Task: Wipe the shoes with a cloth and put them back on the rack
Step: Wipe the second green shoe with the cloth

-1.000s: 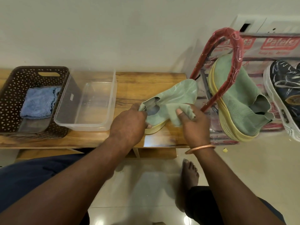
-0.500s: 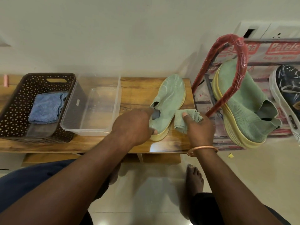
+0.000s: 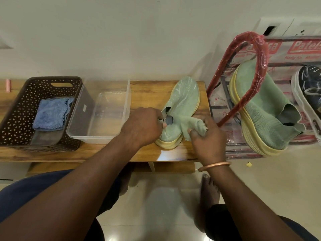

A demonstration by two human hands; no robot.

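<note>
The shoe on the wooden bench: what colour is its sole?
Pale yellow, under a light green knit upper, on the shoe; the head view shows it.

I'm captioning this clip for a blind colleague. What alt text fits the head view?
A person's left hand steadies a green shoe on a wooden bench while the right hand presses a green cloth against it. Its mate sits on the rack to the right; a clear tub and brown basket stand left.
</note>
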